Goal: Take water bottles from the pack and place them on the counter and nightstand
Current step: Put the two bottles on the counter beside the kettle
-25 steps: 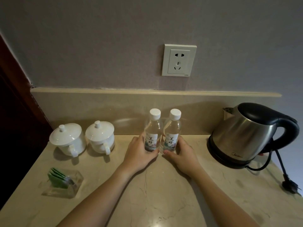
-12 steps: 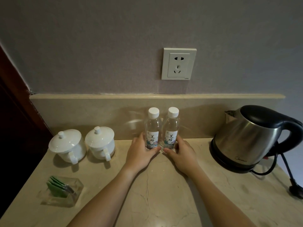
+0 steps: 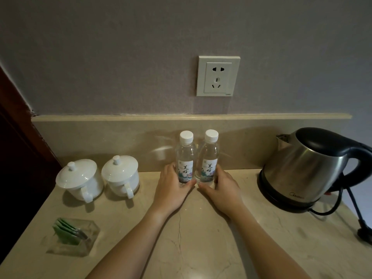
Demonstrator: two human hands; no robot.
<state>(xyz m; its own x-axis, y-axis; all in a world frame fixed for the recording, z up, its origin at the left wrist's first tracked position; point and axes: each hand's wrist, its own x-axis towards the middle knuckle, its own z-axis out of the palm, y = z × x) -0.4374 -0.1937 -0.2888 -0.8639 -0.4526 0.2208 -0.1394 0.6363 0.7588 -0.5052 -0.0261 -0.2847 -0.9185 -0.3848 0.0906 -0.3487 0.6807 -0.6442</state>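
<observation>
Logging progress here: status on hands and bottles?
Left hand on left bottle, right hand on right bottle. Both upright on counter. Nothing obstructing.

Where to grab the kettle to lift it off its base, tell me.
Take the kettle by its black handle, the loop arching from the lid down its right side. Come in from the right with the right hand. The steel body is wide and smooth, and the spout faces left, so the handle side is probably easiest.
</observation>
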